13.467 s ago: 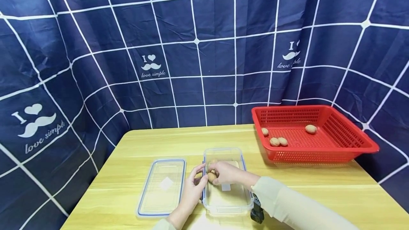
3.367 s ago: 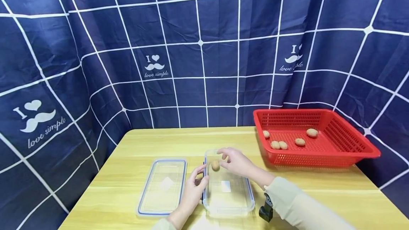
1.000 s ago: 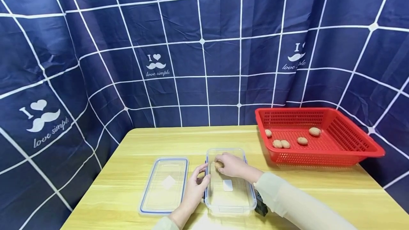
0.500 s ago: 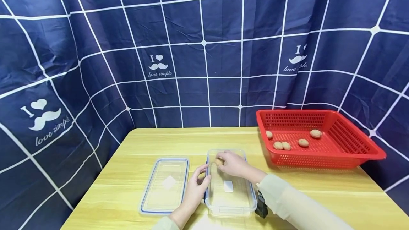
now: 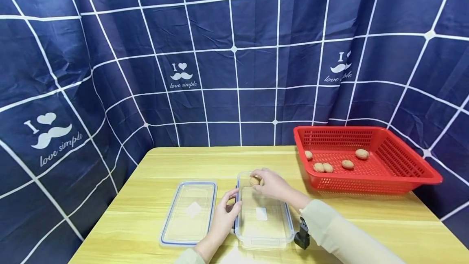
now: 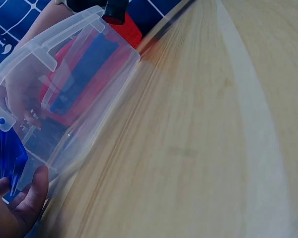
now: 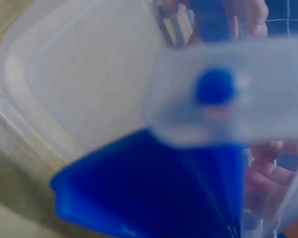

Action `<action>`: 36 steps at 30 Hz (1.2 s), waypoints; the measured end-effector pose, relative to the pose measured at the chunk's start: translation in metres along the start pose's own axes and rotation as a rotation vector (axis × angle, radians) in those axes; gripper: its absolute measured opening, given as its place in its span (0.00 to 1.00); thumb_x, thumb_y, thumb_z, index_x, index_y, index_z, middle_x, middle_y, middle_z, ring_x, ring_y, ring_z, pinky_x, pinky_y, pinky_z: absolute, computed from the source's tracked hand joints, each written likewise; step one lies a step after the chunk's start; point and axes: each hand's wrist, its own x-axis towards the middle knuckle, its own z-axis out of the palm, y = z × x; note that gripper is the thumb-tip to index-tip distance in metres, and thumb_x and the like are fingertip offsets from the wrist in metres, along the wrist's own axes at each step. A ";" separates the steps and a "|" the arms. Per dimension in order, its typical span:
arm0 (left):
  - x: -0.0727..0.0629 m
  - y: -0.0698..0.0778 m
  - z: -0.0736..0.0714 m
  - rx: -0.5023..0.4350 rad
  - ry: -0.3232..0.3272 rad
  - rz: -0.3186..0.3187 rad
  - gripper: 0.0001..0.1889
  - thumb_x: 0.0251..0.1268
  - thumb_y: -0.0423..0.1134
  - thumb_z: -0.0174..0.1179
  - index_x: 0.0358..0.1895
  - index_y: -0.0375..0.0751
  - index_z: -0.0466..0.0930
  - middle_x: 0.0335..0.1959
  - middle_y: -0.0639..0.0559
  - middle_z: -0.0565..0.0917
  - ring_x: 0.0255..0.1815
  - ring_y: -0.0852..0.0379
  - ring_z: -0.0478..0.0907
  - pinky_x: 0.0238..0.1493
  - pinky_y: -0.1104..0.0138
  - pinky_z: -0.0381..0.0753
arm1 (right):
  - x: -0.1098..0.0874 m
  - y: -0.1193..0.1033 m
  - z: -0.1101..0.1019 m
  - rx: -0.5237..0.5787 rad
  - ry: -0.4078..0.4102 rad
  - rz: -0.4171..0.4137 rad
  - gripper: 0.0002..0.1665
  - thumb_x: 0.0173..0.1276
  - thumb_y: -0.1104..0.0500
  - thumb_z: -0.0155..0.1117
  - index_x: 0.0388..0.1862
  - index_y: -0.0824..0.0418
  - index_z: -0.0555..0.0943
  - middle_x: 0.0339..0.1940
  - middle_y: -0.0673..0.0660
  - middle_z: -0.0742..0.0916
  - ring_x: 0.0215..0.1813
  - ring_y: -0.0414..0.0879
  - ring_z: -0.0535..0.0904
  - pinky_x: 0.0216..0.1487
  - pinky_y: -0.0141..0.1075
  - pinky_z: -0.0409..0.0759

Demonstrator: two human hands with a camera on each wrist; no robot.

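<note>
A clear plastic food container [image 5: 261, 231] with blue clip latches stands lidless on the table. Over its far end, my right hand [image 5: 275, 185] pinches a walnut [image 5: 255, 181] between thumb and fingers. My left hand [image 5: 222, 217] rests against the container's left side, its fingers loosely bent and holding nothing. In the left wrist view that hand [image 6: 22, 208] lies by the hanging blue latch [image 6: 12, 156]. Another blue latch [image 7: 149, 188] fills much of the blurred right wrist view. No other walnut shows inside the container.
The blue-edged clear lid [image 5: 188, 215] lies flat on the table to the left. At the back right stands a red perforated basket [image 5: 373, 180] with several walnuts inside. A dark blue gridded curtain [image 5: 253, 72] hangs behind the table.
The container held two walnuts earlier; one now shows, and the basket has gained one. In the last second my right hand has moved slightly back and right with the walnut. My left hand stays.
</note>
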 end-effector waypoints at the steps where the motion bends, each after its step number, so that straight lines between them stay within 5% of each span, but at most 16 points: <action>1: 0.000 0.000 0.000 0.003 0.002 0.001 0.21 0.64 0.43 0.57 0.61 0.48 0.71 0.56 0.44 0.73 0.45 0.51 0.78 0.43 0.63 0.77 | 0.000 -0.001 -0.002 0.009 0.004 0.000 0.19 0.55 0.62 0.68 0.48 0.61 0.80 0.41 0.56 0.82 0.41 0.47 0.77 0.43 0.45 0.76; 10: 0.001 -0.004 -0.001 0.029 0.005 0.022 0.21 0.65 0.43 0.57 0.60 0.46 0.71 0.54 0.45 0.74 0.43 0.52 0.78 0.42 0.64 0.78 | -0.004 0.003 -0.011 0.023 0.029 -0.034 0.18 0.55 0.63 0.68 0.47 0.62 0.80 0.38 0.54 0.81 0.38 0.46 0.76 0.39 0.40 0.77; 22: 0.001 -0.004 0.000 0.027 0.007 0.016 0.21 0.64 0.43 0.57 0.60 0.47 0.71 0.55 0.46 0.73 0.43 0.53 0.78 0.41 0.65 0.78 | -0.007 0.012 -0.027 0.081 0.072 0.023 0.20 0.57 0.62 0.67 0.50 0.61 0.79 0.39 0.57 0.80 0.29 0.41 0.72 0.32 0.35 0.73; 36: 0.001 -0.002 0.001 -0.002 0.002 -0.001 0.21 0.65 0.38 0.56 0.61 0.44 0.70 0.56 0.44 0.73 0.44 0.51 0.77 0.42 0.65 0.77 | -0.016 0.025 -0.052 0.104 0.218 -0.017 0.19 0.57 0.62 0.67 0.49 0.64 0.79 0.39 0.58 0.81 0.28 0.43 0.74 0.28 0.33 0.73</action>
